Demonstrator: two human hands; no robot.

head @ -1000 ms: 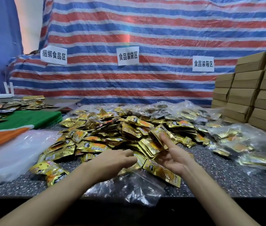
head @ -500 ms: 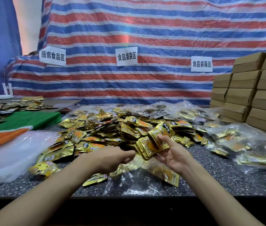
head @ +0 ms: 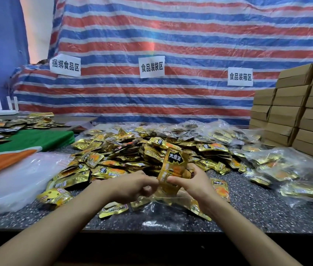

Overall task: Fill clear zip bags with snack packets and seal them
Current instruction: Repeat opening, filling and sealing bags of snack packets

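- Speckled table: carries the heap of gold snack packets across its middle, unchanged.
- Clear zip bag: lies crumpled near the table's front edge, directly below both hands, as half a second ago.
- Stack of packets: now upright, printed face toward the camera, lower end at the bag's mouth. Earlier it was fanned and tilted.
- Right hand: fingers curled round the stack's lower right side, where earlier they were spread.
- Left hand: fingers curled, pinching the stack's lower left edge. Earlier it was a fist just short of it.
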